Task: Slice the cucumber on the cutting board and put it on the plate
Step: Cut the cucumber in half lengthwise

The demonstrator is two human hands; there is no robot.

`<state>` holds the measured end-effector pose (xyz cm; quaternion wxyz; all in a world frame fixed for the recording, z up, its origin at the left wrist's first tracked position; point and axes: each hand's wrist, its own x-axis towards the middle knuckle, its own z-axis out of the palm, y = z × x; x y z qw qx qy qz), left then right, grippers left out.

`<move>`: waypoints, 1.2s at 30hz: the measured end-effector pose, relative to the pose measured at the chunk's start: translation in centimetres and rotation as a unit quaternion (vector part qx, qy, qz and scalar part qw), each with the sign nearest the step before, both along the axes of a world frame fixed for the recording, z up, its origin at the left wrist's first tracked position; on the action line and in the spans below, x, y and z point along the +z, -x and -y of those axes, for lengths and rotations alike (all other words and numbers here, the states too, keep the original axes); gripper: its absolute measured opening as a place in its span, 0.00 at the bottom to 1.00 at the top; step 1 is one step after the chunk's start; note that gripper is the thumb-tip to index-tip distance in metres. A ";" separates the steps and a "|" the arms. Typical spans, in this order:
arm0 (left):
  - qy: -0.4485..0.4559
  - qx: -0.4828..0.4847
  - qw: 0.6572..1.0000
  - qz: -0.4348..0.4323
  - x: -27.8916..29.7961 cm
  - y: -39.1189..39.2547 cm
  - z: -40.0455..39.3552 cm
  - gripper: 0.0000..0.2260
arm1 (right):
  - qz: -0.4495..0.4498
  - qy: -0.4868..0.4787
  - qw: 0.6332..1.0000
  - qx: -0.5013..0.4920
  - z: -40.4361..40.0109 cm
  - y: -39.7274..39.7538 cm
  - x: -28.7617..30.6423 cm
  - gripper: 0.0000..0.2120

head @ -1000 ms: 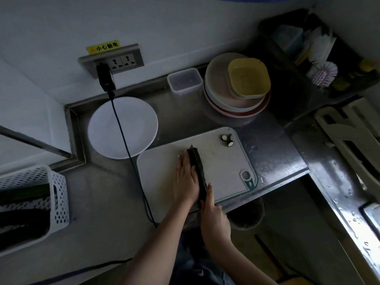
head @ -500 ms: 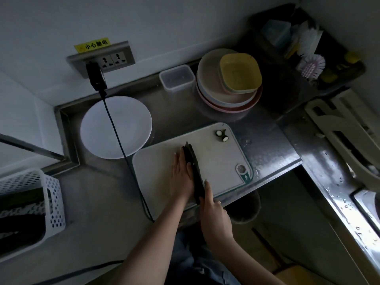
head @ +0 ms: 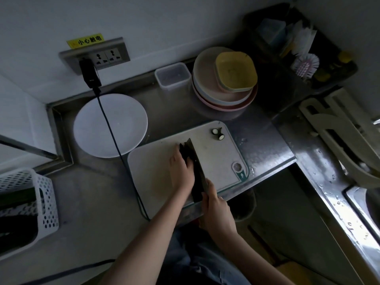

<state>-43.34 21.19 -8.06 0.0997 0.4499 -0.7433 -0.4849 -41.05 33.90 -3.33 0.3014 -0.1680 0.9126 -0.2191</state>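
A: At the centre of the frame we see the board (head: 218,155) on a steel counter (head: 267,145). What lies on it?

B: We see the cucumber (head: 183,150), dark and long, running from mid-board toward the lower edge, mostly hidden by the left hand (head: 182,171) and the knife (head: 197,167). Only its far end shows plainly above the fingertips.

A: How do the hands lie?

B: We see the left hand laid flat over the cucumber, fingers straight and pressed together, pointing toward the top of the frame. The right hand (head: 218,208), at the board's lower edge, has its fingers curled round the knife handle, with the thumb lying along the top of it. The blade stands on edge just right of the left hand, touching the cucumber along its length.

A: Are any pieces cut?

B: We see two small end pieces (head: 217,133), pale faces showing, near the board's upper right corner, well apart from the hands.

A: And the plate?

B: The white plate (head: 98,122) sits to the upper left of the board, just beside its corner. A black cord (head: 111,128) crosses the plate, running from a plug (head: 90,74) in the wall socket (head: 102,56) at the upper left down past the board's left edge.

A: What else do we mark?

B: A clear tub (head: 172,77) and stacked dishes (head: 209,87) stand above the board, and a white basket (head: 41,194) sits at the left edge.
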 end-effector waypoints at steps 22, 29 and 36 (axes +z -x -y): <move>-0.277 0.169 0.938 -0.121 -0.1 2.5 6.4 0.25 | -0.060 -0.035 0.996 0.056 3.5 1.3 -0.2 0.21; -0.272 0.174 0.931 -0.169 -0.3 2.1 6.2 0.22 | -0.038 -0.074 0.994 0.065 2.6 0.1 -1.9 0.15; -0.288 0.178 0.923 -0.181 -0.1 1.5 5.7 0.21 | -0.049 -0.076 0.995 0.042 3.2 0.0 -2.6 0.18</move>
